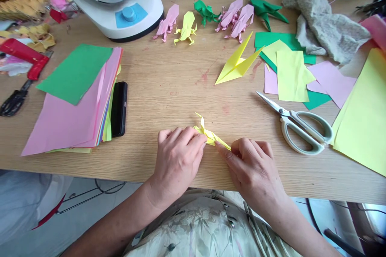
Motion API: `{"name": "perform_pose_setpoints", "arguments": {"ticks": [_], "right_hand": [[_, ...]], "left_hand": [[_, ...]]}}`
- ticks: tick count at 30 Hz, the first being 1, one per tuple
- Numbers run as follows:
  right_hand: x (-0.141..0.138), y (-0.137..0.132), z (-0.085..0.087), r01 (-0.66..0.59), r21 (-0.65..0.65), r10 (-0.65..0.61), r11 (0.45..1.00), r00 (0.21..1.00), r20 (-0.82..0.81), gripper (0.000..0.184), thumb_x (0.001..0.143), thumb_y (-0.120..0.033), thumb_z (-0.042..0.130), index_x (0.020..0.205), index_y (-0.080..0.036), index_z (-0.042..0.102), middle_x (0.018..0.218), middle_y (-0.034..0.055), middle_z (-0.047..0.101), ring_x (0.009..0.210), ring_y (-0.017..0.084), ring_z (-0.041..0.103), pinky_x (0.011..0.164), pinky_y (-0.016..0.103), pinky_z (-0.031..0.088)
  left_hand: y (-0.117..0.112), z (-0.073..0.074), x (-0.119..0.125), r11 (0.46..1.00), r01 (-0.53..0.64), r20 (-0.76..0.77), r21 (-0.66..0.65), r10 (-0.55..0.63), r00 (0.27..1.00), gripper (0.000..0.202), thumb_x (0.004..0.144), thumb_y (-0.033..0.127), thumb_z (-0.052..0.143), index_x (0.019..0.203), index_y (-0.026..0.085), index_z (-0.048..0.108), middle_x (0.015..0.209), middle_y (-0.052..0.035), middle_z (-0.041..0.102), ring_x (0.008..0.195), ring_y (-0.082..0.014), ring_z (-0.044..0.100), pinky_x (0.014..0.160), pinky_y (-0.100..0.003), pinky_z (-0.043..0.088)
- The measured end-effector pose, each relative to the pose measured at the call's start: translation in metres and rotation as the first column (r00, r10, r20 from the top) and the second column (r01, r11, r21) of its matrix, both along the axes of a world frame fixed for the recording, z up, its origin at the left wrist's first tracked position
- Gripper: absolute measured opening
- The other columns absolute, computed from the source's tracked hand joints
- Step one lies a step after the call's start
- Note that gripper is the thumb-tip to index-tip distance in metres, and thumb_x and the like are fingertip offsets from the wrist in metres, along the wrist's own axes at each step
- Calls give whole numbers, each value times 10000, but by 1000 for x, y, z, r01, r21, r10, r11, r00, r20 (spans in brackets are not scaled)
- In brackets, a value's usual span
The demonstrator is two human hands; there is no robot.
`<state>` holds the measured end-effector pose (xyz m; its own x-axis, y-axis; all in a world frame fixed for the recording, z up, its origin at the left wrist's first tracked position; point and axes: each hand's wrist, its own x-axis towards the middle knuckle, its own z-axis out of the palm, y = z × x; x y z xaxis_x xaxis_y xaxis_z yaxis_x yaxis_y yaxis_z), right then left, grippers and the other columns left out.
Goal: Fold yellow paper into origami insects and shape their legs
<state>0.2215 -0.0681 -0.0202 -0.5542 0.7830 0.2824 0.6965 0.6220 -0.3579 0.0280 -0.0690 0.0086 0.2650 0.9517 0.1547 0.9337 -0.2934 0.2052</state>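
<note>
A small, partly folded yellow paper figure (209,133) lies on the wooden table (181,80) near its front edge. My left hand (177,158) pinches its left end with curled fingers. My right hand (251,164) pinches its right tip, fingers closed on the paper. Both hands rest on the tabletop. A larger folded yellow paper shape (237,64) lies further back, apart from my hands.
Scissors (298,124) lie to the right. A stack of coloured paper (75,96) and a black phone (118,108) sit left. Several folded paper frogs (211,18) line the back, near a white fan (117,0), loose paper sheets (292,74) and a grey cloth (322,24).
</note>
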Motion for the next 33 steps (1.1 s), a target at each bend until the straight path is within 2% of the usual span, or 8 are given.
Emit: {"name": "perform_pose_setpoints", "arguments": {"ticks": [6,11,18,25,30,33], "right_hand": [[-10,9,7,65,-121,-70,991,997,-44,147,968,-179,506,948,-187,651,820,27,539,741,162,526,718,333,310],[-24,19,10,68,-139,-73,988,997,-27,165,966,-217,523,860,-201,649,834,25,552,757,162,537,731,332,306],[-33,23,12,68,-134,-69,989,998,-2,189,964,-215,519,843,-198,663,828,28,554,735,159,518,735,334,305],[-35,26,11,67,-186,-64,980,998,23,180,969,-213,494,875,-194,646,857,45,562,777,175,532,750,338,312],[-34,27,17,64,-219,-46,974,995,83,218,981,-207,462,853,-191,637,865,50,562,796,185,533,750,345,305],[-31,27,18,58,-227,-46,972,997,59,224,982,-188,448,876,-205,645,857,44,572,792,183,529,752,343,300]], "left_hand": [[1,-4,-8,1000,18,87,1,-18,996,126,943,196,542,960,246,657,932,14,697,862,-190,566,771,-383,311],[1,-6,-11,999,41,127,-1,-41,991,112,933,188,557,931,232,661,918,-2,696,879,-197,554,785,-388,311],[4,-9,-13,999,47,168,-9,-45,985,140,950,187,527,946,226,662,918,-7,694,894,-197,550,803,-391,321],[8,-12,-14,998,67,167,12,-68,984,113,945,204,546,932,224,656,910,-7,700,898,-200,541,796,-394,311],[11,-10,-13,996,85,137,4,-85,987,114,942,230,555,892,214,656,894,-14,691,914,-210,541,804,-402,308],[12,-8,-12,996,85,132,-9,-83,988,122,943,236,554,889,213,661,889,-13,687,903,-209,537,805,-405,309]]}}
